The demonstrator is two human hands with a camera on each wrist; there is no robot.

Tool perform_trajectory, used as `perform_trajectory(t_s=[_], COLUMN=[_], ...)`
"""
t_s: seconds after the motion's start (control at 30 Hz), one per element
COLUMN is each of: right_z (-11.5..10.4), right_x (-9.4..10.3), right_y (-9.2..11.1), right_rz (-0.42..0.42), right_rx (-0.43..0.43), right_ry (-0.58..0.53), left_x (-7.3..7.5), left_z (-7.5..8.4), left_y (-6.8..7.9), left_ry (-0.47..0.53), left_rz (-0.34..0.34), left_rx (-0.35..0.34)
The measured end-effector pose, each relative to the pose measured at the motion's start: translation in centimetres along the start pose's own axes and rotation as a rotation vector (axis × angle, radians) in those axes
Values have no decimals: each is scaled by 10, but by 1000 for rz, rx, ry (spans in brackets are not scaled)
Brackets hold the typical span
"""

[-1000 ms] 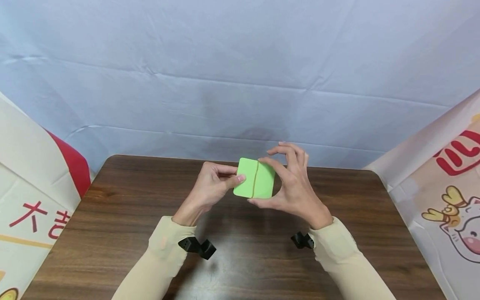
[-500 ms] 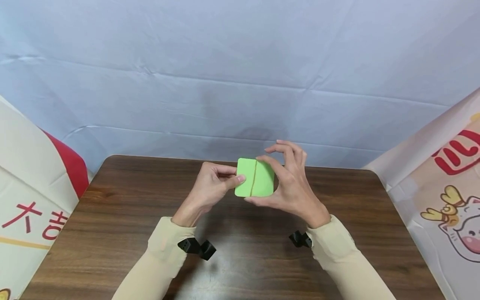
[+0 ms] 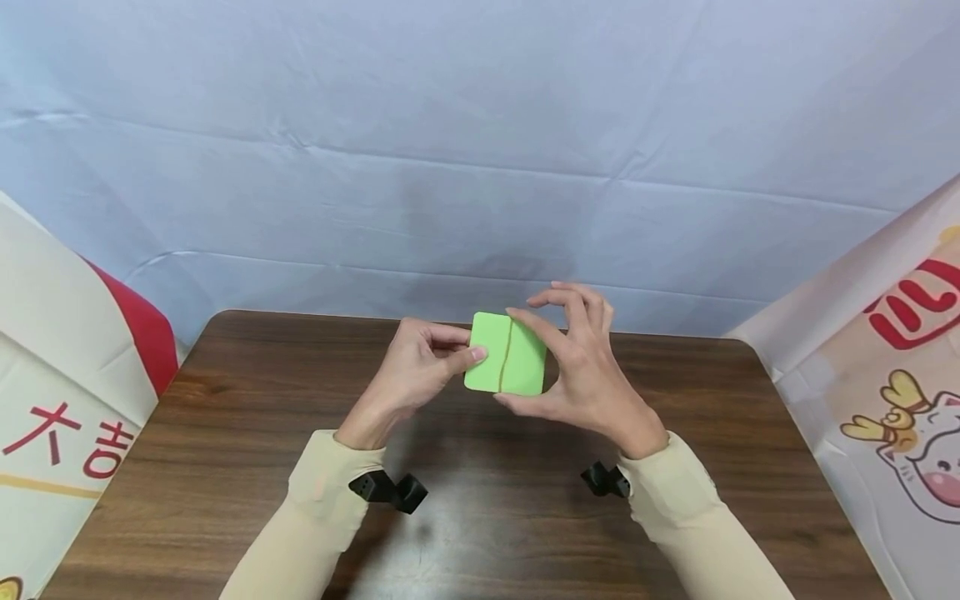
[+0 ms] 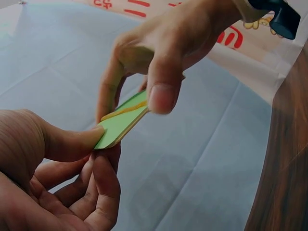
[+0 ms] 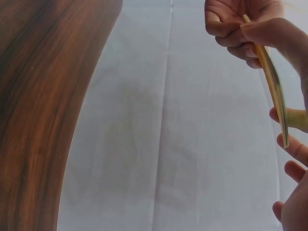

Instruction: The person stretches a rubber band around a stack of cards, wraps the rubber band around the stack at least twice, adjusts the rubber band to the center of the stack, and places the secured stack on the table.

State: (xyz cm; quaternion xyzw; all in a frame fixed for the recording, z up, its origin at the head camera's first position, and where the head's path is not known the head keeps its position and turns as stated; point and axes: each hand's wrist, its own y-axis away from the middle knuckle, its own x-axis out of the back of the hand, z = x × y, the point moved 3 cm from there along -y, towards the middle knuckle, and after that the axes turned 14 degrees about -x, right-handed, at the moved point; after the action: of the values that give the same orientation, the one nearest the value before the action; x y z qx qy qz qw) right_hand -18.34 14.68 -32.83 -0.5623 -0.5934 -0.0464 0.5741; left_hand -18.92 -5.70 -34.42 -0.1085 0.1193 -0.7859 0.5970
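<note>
A thin stack of lime-green cards [image 3: 525, 362] with rounded corners is held up above the table, tilted slightly. Around its middle runs a yellowish rubber band [image 3: 506, 354], also visible as a yellow rubber band [image 4: 124, 110] in the left wrist view. My left hand [image 3: 408, 367] pinches the stack's left end, thumb on the face and fingers behind. My right hand [image 3: 588, 367] spans the stack, index fingertip at the top edge and thumb tip at the bottom, both where the band crosses. Its other fingers are raised. The right wrist view shows the card stack [image 5: 274, 86] edge-on.
Beneath both hands lies a dark wooden table [image 3: 480, 517]. A pale blue cloth [image 3: 480, 167] hangs behind it. Printed banners stand at the left [image 3: 67, 400] and right [image 3: 900, 350]. A small black camera is worn on each wrist.
My left hand and the card stack have shifted slightly left. The stack's tilt has changed a little. Both hands keep their hold, and the band stays around the middle.
</note>
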Motion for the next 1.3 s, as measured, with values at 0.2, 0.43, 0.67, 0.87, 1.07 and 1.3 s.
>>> perform_trajectory(t_s=[0.2,0.43,0.67,0.87,1.07,1.3], right_z=[0,1,0,-1,-1,-1], right_x=[1,3,1,1,3,3], right_y=[-2,-2,-3,-4,-4,-5], right_rz=[-2,-21,-12,-3,-23,-31], right_rx=[-3,-7,-32,-14,-6,3], right_ry=[-24,-37,-45,-23,-26,-40], left_x=[1,3,1,0,2,3], left_z=[3,3,3,3,2,2], left_y=[-1,-1,-2,-1,0,1], left_ry=[8,24,27,20,25,43], left_rz=[-14,-12,-6,-10,-12,-18], left_rx=[-4,-3,-19,-8,7,0])
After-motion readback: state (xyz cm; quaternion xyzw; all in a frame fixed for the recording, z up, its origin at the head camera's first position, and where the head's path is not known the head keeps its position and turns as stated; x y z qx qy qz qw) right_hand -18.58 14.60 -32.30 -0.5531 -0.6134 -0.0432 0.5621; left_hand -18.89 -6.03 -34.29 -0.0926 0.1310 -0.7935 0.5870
